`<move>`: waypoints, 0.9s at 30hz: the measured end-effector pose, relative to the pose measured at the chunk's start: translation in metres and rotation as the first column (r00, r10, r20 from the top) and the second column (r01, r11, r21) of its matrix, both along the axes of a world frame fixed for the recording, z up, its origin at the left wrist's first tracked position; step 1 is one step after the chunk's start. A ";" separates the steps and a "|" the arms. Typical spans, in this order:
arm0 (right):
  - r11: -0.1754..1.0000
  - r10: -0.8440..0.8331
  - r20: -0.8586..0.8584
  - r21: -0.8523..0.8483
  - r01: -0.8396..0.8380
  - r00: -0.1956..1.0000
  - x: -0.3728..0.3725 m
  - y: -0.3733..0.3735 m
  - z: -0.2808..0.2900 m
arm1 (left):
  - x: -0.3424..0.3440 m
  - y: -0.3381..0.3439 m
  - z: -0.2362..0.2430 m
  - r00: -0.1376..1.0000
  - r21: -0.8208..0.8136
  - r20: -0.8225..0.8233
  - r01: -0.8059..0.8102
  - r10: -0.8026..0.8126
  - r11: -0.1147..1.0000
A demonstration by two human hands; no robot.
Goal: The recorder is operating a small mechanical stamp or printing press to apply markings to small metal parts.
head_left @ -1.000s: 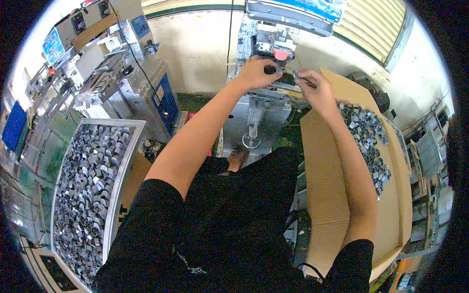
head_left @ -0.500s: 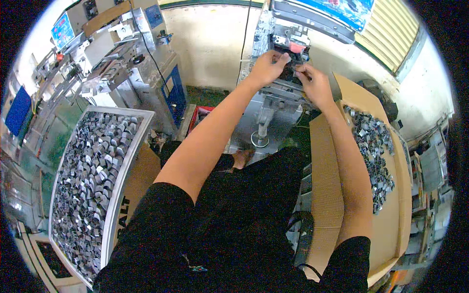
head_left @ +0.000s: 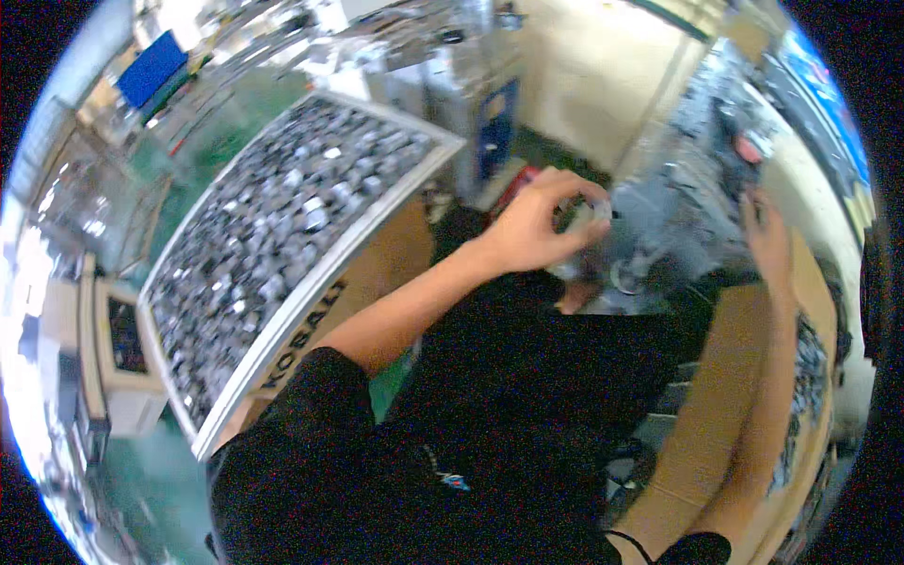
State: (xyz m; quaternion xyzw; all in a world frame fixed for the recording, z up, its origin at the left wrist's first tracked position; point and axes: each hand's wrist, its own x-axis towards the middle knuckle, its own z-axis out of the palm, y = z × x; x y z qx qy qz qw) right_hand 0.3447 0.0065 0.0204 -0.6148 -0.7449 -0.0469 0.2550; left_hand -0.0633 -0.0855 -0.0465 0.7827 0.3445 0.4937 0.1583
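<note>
The left hand [head_left: 532,226] is lifted in front of the person, fingers curled in, pinching a small shiny metal part [head_left: 591,209] between the fingertips. The part is blurry, so its shape is hard to tell. Just past it, farther from the person, stands a grey machine [head_left: 702,160], smeared by blur; only a small red spot on it is plain to see.

The right hand [head_left: 767,240] is up against that machine, off to the right of the pinched part. Its fingers look stretched out, but blur hides the tips, so I cannot tell if they hold anything.

Well off to the left of the pinching hand sits a big white-rimmed tray [head_left: 311,282], full of small grey metal parts. To the right, under the right forearm, is a brown cardboard sheet [head_left: 730,395] with more grey parts [head_left: 805,395] along its far edge, partly cut off by the dark rim.
</note>
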 end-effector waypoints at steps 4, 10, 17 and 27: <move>0.993 0.115 -0.038 0.032 -0.114 0.993 0.005 -0.012 -0.023 | -0.112 -0.030 -0.003 0.932 -0.107 0.023 -0.357 0.361 0.928; 0.967 -0.061 0.376 0.252 -0.039 0.925 0.018 -0.023 -0.061 | -0.265 -0.089 0.013 0.714 -0.275 -0.084 -0.687 0.695 0.672; 0.946 -0.022 0.426 0.300 -0.118 0.904 0.019 -0.042 -0.066 | -0.396 -0.142 -0.006 0.374 -0.150 -0.296 -0.927 0.879 0.344; 0.960 0.003 0.390 0.257 -0.112 0.921 0.018 -0.052 -0.065 | -0.467 -0.172 -0.054 0.224 -0.187 -0.547 -0.972 0.807 0.143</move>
